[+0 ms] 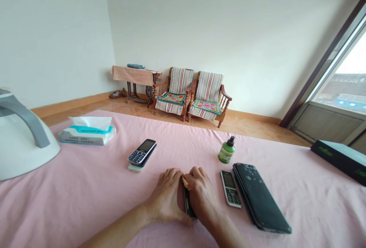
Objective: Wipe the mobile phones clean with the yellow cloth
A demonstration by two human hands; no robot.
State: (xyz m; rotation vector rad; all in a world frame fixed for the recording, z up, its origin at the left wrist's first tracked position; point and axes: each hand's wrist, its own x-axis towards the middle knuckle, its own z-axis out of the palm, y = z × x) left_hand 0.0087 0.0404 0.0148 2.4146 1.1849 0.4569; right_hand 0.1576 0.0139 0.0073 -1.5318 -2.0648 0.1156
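A dark, narrow device, likely a mobile phone (187, 201), lies on the pink cloth, mostly covered by my hands. Along its left side, my left hand (167, 194) grips it, fingers at the far end and thumb at the near end. My right hand (202, 192) is closed over a small crumpled yellowish cloth (186, 183), pressed against the device. To the right lie a silver keypad phone (230, 189) and a long black wallet-like case (261, 198). A green spray bottle (227, 150) with a black top stands behind them.
Left of my hands, a keypad phone (142, 151) rests on stacked flat items. A tissue pack (87, 130) and a large white kettle-like appliance (25, 137) stand farther left. A black box (340, 160) sits at the right edge. Two wooden chairs (206, 95) stand beyond the table.
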